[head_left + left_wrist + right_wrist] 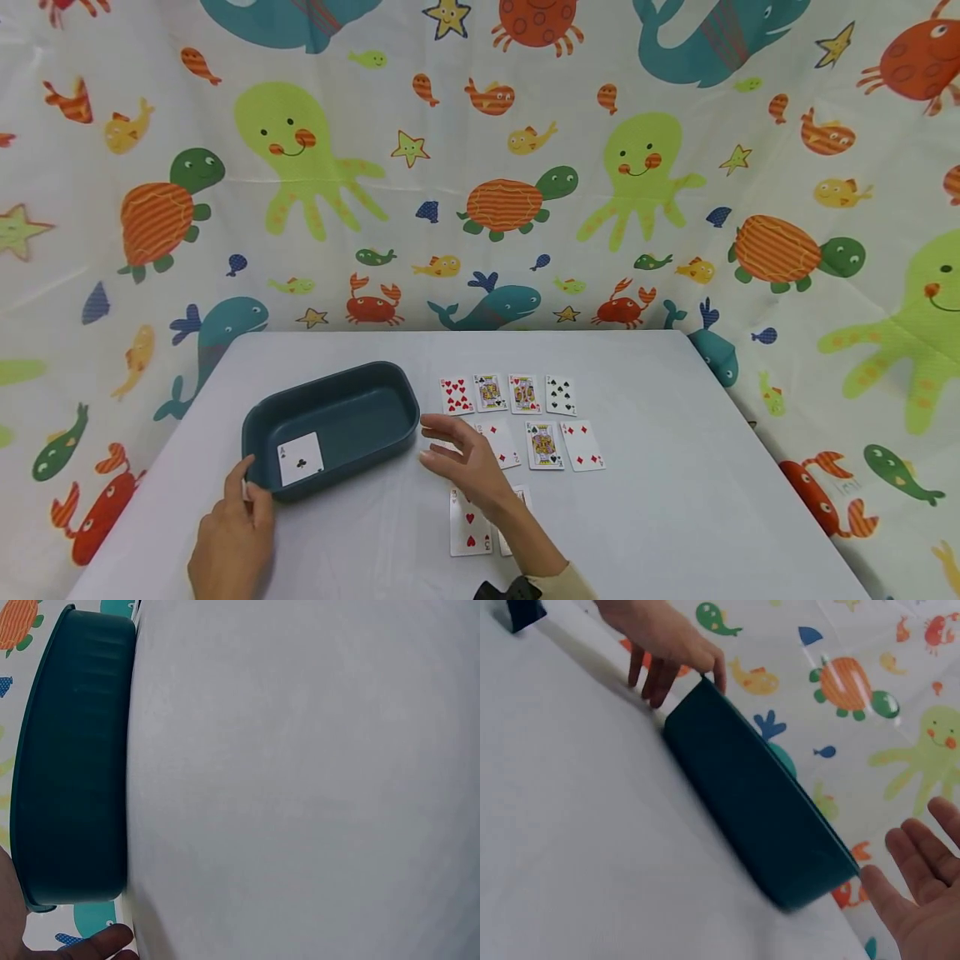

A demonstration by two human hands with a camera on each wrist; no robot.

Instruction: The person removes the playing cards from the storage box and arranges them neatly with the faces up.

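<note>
A dark teal rectangular tray (337,467) stands at an angle on the left part of the table, with an ace of clubs card (301,458) face up inside. My left hand (232,533) grips the tray's near left corner, thumb and fingers on either side of it. In the right wrist view, this left hand (660,649) is at the tray's upper end, several fingers pointing down outside. At the opposite end, my right hand (472,462) has its fingers spread apart and holds nothing. Its fingertips are right at the rim, and its forearm hides some cards.
Playing cards lie face up in rows right of the tray, including kings (544,446), a ten of hearts (457,396) and a three of hearts (471,527). A white cloth covers the table (675,500). Behind hangs a sea-animal curtain (480,100).
</note>
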